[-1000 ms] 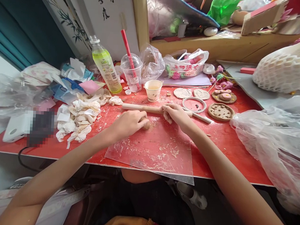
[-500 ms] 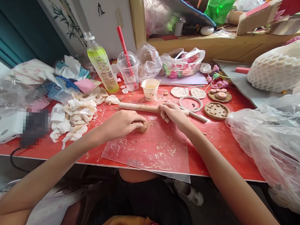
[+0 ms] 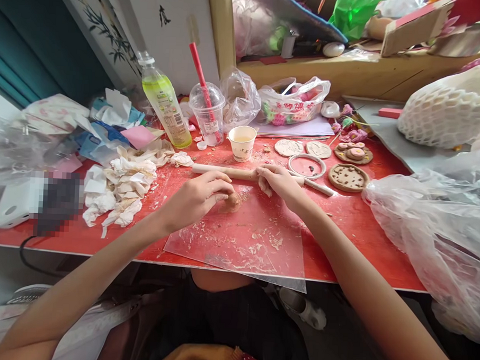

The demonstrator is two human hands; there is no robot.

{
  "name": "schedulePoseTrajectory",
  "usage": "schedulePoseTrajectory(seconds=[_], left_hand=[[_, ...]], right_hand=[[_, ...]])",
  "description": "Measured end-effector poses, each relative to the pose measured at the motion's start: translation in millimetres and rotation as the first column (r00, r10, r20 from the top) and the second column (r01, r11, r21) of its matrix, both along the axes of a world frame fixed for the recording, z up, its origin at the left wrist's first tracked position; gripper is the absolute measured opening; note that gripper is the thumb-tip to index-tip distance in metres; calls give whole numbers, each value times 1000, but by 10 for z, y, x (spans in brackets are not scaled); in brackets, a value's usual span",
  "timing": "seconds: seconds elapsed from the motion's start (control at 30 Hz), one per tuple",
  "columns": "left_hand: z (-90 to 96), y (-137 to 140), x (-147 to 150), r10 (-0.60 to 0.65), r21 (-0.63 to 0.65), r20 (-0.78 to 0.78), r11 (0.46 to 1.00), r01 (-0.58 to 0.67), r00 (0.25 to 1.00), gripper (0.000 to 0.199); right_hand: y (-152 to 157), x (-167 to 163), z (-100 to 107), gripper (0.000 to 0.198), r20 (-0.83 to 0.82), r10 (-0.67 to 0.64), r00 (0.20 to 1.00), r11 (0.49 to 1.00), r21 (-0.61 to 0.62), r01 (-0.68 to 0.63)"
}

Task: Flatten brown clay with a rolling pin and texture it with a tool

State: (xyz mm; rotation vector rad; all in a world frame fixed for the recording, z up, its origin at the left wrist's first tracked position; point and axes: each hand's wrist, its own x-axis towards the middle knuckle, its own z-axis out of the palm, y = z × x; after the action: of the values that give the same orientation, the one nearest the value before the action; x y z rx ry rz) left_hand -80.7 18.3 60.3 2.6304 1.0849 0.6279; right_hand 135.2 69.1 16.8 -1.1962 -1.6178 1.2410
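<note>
A small brown lump of clay (image 3: 231,202) lies on a clear plastic sheet (image 3: 237,249) smeared with pale clay. My left hand (image 3: 199,195) hovers just beside and over that lump, its fingers bent and a little apart, with nothing seen in them. Behind it a wooden rolling pin (image 3: 236,173) lies crosswise on the table. My right hand (image 3: 279,183) is closed with its fingertips over the pin; a pale crumpled tissue (image 3: 265,188) pokes out beneath the fingers. Whether the fingertips touch the pin, I cannot tell.
A paper cup (image 3: 241,144) of cloudy liquid, a plastic cup (image 3: 207,115) with a red straw and a bottle (image 3: 167,110) stand behind. Used tissues (image 3: 122,183) heap up at left. Clay discs (image 3: 348,178) and a ring (image 3: 291,162) lie right, near a plastic bag (image 3: 417,209).
My left hand has lifted slightly off the clay lump and drawn back left, so more of the lump shows. My right hand stays in place, and the view has shifted slightly.
</note>
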Motion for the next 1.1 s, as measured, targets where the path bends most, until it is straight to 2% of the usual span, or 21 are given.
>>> schedulePoseTrajectory(seconds=[0.07, 0.2, 0.3, 0.4, 0.5, 0.63, 0.8, 0.9, 1.03, 1.1], left_hand=[[-13, 17, 6, -13, 4, 18, 1000, 12, 1000, 18], [-55, 46, -8, -12, -65, -64, 998, 8, 998, 25], [-109, 65, -23, 63, -86, -87, 994, -70, 994, 34], [-172, 73, -20, 143, -92, -97, 984, -152, 985, 33], [-238, 48, -7, 150, -104, -96, 982, -160, 984, 28], [-323, -16, -9, 218, -78, -62, 972, -223, 974, 34], [-357, -14, -78, 132, -4, -105, 991, -133, 986, 32], [-345, 23, -107, 133, 52, -115, 990, -128, 984, 33], [-327, 42, -89, 43, 44, -163, 998, -36, 986, 32], [-315, 40, -75, 91, 87, -188, 993, -75, 978, 33]], right_hand=[[-1, -2, 6, 27, -16, 0, 1000, 1000, -15, 0], [9, -4, 13, 27, -21, -4, 1000, 1000, -27, 4], [17, -1, 3, 26, -18, -7, 1000, 1000, -29, 6], [22, 4, -16, 25, -31, 0, 1000, 999, -38, -1], [25, 4, -23, 23, -39, -1, 999, 999, -50, -1], [27, 0, -17, 23, -47, -2, 999, 998, -59, -1], [29, 1, -23, 23, -39, 10, 999, 999, -48, -12], [22, 2, -15, 24, -37, 8, 999, 999, -46, -10], [18, 0, -5, 24, -24, 11, 1000, 999, -50, -12], [21, -1, -7, 23, -26, 10, 1000, 999, -42, -11]])
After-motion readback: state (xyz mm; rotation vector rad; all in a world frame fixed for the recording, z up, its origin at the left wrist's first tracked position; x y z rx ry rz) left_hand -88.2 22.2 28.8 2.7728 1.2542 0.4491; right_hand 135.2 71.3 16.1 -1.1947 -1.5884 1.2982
